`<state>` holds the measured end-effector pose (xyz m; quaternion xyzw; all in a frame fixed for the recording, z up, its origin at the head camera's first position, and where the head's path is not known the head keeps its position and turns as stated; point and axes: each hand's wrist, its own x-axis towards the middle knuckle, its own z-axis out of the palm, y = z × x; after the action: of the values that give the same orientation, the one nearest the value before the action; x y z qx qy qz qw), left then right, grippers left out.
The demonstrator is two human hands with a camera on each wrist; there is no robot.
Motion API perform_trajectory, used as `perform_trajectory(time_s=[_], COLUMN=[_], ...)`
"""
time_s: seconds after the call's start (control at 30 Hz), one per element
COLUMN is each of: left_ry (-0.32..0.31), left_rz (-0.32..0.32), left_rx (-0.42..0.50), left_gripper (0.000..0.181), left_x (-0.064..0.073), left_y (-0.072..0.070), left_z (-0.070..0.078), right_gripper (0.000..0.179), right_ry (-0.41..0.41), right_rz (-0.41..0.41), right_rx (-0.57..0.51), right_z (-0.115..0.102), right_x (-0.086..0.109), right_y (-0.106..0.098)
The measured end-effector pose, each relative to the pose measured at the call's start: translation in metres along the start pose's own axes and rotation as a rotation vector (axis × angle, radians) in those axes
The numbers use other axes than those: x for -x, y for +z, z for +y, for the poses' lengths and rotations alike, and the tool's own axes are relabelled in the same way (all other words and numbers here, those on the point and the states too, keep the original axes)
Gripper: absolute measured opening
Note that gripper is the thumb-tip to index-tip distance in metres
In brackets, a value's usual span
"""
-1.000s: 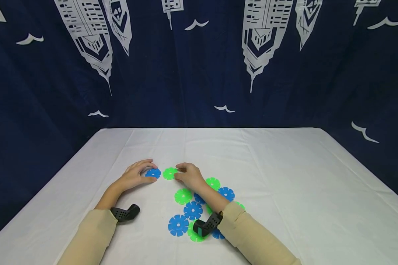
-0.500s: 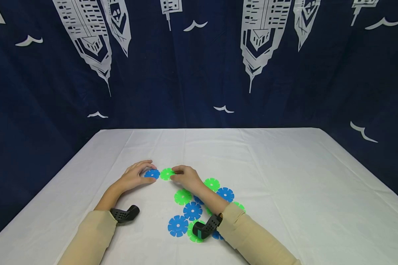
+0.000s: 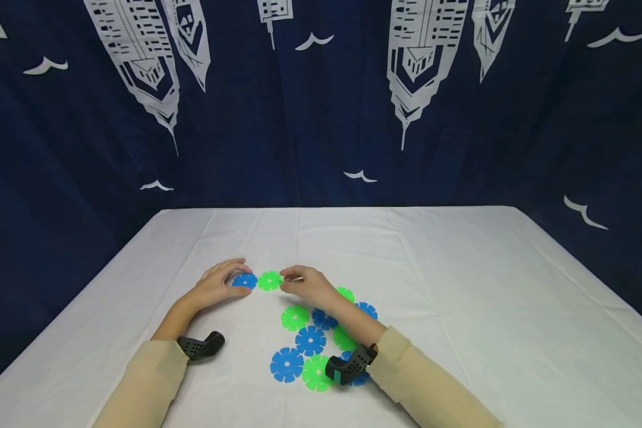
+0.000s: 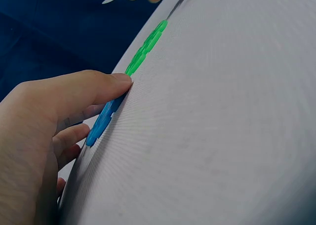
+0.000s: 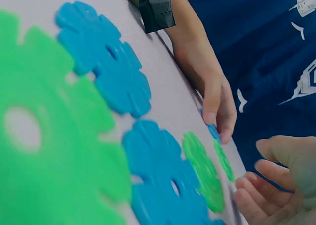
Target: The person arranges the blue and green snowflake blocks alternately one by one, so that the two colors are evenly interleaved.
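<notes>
tablecloth (image 3: 460,297): white
left hand (image 3: 214,286): thumb and fingers gripping blue flower disc (image 3: 240,282)
right hand (image 3: 309,286): empty, relaxed, beside green flower disc (image 3: 264,283) at blue's three o'clock
step: seemingly lining discs up
next: probably one from four-o'clock cluster (image 3: 304,345)

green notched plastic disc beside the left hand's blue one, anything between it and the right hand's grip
Nothing visible: in the left wrist view, just white tablecloth shows between the right hand's grip and the green notched plastic disc. The blue notched plastic disc in the left hand's grip lies on the green one's other side.
</notes>
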<state>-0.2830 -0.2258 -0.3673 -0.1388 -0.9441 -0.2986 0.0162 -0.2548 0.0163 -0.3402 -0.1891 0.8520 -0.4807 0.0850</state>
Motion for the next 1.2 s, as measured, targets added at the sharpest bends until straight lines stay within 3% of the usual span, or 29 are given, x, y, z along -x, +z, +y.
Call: perform_trajectory(time_s=[0.27, 0.6, 0.77, 0.9, 1.2], left_ry=[0.025, 0.027, 0.001, -0.028, -0.011], left_rz=[0.002, -0.008, -0.017, -0.02, -0.017], left_rx=[0.009, 0.009, 0.054, 0.066, 0.079], left_gripper=[0.044, 0.042, 0.037, 0.038, 0.036], left_x=[0.002, 0.001, 0.0, 0.0, 0.002], left_y=[-0.001, -0.002, 0.0, -0.001, -0.001], left_z=[0.0, -0.001, 0.0, 0.001, 0.002], right_gripper=[0.034, 0.045, 0.051, 0.046, 0.042], right_ry=[-0.13, -0.072, -0.103, -0.136, -0.106], right_rz=[-0.102, -0.267, -0.343, -0.343, -0.31], right_rx=[0.21, 0.395, 0.546, 0.599, 0.568], right_z=[-0.003, 0.012, 0.019, 0.021, 0.023], right_x=[0.019, 0.043, 0.048, 0.049, 0.049], right_y=[-0.032, -0.062, -0.064, -0.062, -0.058])
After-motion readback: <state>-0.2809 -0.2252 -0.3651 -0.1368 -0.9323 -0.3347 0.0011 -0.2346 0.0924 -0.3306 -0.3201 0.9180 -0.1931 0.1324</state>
